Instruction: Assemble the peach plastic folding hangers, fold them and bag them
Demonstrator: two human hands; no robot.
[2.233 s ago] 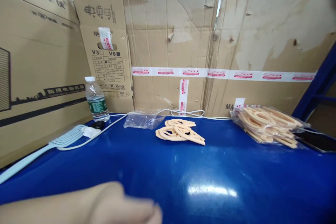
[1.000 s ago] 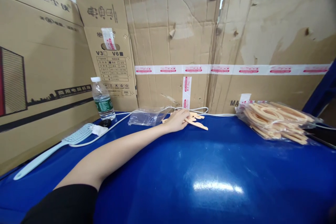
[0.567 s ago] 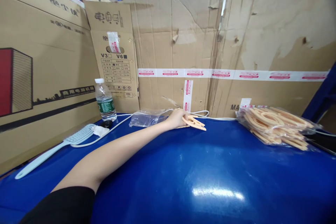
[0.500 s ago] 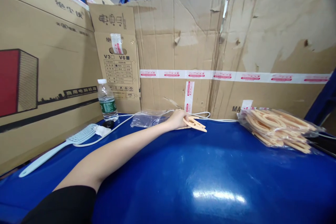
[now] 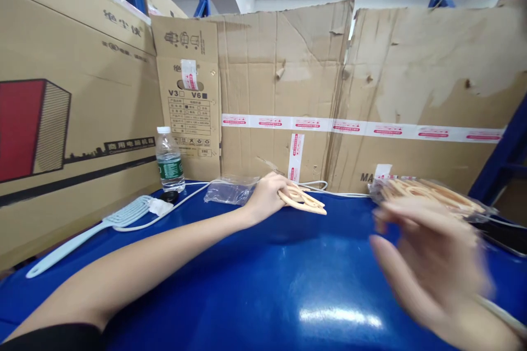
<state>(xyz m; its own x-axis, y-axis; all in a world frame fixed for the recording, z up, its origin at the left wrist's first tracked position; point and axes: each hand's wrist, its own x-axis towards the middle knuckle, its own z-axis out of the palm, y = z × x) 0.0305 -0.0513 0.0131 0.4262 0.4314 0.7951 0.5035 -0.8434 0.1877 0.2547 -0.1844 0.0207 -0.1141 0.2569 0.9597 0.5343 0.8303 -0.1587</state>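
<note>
Pieces [image 5: 303, 205], tan and looped, are being held in the curled fingers of the left hand [image 5: 267, 196] at the centre of the head view. At lower right the right hand [image 5: 436, 263], blurred, is spreading thumb and fingers wide, partly covering a pack [image 5: 436, 189]; a bottle [image 5: 169, 162] is standing at centre left, beyond a brush [image 5: 127, 213].
</note>
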